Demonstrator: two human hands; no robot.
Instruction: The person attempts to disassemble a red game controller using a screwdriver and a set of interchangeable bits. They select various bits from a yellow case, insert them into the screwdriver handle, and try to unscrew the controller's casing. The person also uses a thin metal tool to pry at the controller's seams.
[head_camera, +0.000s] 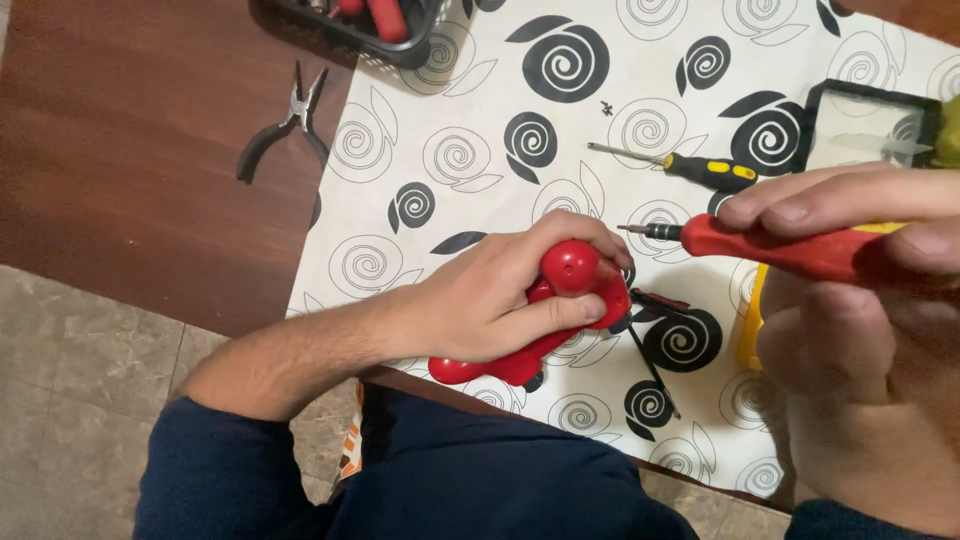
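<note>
Left hand (500, 295): closed around a red plastic toy (570, 300), pressing it down near the front edge of the table (150, 150), roughly midway along that edge. Thumb lies along the toy's near side; fingers wrap over the far side. A rounded red knob with a small hole shows above the knuckles. A further red lobe of the toy sticks out below the wrist, right at the table's front edge. Thin black wires (655, 375) trail from the toy's right side across the cloth.

Right hand (860, 300): gripping a red-handled screwdriver (770, 245), fingers closed along the handle, thumb on top. The shaft points left; its tip sits just beside the toy's right side, and whether it touches cannot be told.

Surface: a white cloth with black spiral flowers (480, 160) covers the right part of the brown wooden table; the left part is bare.

Other items:
- Yellow-and-black screwdriver (690, 165) lying on the cloth beyond the red one, shaft pointing left.
- Black-handled pliers (285, 125) on the bare wood toward the left, handles spread.
- Dark mesh basket (400, 40) at the far edge, with red-handled tools inside.
- Black-framed square tray (870, 125) toward the far right corner, partly behind the right hand.
- Yellow object (750, 320) under the right hand, mostly hidden.
</note>
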